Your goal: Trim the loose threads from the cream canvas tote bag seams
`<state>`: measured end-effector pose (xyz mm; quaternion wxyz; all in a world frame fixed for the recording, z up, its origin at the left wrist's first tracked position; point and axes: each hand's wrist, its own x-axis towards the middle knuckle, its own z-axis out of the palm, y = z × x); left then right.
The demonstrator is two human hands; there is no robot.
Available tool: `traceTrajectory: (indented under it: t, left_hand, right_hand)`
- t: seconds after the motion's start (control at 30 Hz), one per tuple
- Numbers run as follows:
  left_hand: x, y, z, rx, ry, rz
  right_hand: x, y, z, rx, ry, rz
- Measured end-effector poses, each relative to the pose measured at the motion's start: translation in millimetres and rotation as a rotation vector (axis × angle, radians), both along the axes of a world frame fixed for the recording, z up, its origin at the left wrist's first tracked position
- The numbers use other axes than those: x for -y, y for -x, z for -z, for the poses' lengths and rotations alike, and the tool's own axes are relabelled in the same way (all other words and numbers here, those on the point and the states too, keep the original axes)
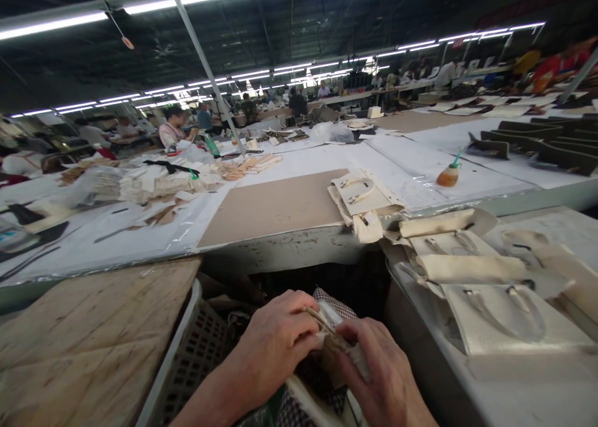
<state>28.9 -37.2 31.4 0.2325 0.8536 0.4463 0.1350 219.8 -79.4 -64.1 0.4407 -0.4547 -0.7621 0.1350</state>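
Low in front of me, my left hand (273, 330) is closed, its thumb and fingers pinching the edge of a cream bag piece (332, 366). My right hand (383, 368) grips the same piece from the other side, fingers bent over its rim. Folded layers and a thin tan edge show between the fingertips; the rest of the piece is partly covered by my hands. Checkered cloth (334, 302) lies beneath and behind it, over my lap.
Cream bags with handles (518, 318) are stacked on the right-hand table. Another cream bag (359, 193) lies at the bench edge, near a glue bottle (448, 175). A plastic basket (187, 352) and a brown board (84, 340) are at left. People work farther back.
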Motion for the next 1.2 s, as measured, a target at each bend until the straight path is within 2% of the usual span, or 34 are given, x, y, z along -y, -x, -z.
traceTrajectory:
  t: [0.17, 0.3, 0.37, 0.57, 0.67, 0.77, 0.97, 1.07, 1.2]
  left_hand:
    - [-3, 0, -0.7, 0.057, 0.009, 0.176]
    - [-6, 1, -2.2, 0.095, 0.045, 0.315]
    - [-6, 1, -0.2, 0.108, 0.024, 0.301]
    - [-2, -1, 7.4, 0.146, -0.091, 0.094]
    - [-4, -1, 7.7, 0.144, -0.180, 0.123]
    - [-9, -1, 5.4, 0.050, -0.264, 0.232]
    - [-22, -3, -5.8, -0.338, -0.315, 0.412]
    - [-28, -9, -7.3, -0.398, -0.342, 0.437]
    - [-33, -13, -1.2, -0.391, -0.339, 0.372]
  right_hand:
    - [3, 0, 1.4, -0.059, 0.011, 0.099]
    - [1, 1, -2.2, -0.056, 0.013, 0.108]
    - [0, 1, -3.1, -0.053, 0.019, 0.113]
    - [0, -4, -3.2, 0.009, 0.032, 0.035]
    - [0, -5, -0.5, 0.023, 0.020, 0.026]
    - [0, -3, 2.1, 0.029, -0.006, 0.057]
    - [-5, -6, 0.4, 0.067, -0.103, 0.108]
    - [-10, -9, -3.4, 0.131, -0.172, 0.120]
    - [-16, -8, -6.3, 0.184, -0.184, 0.099]
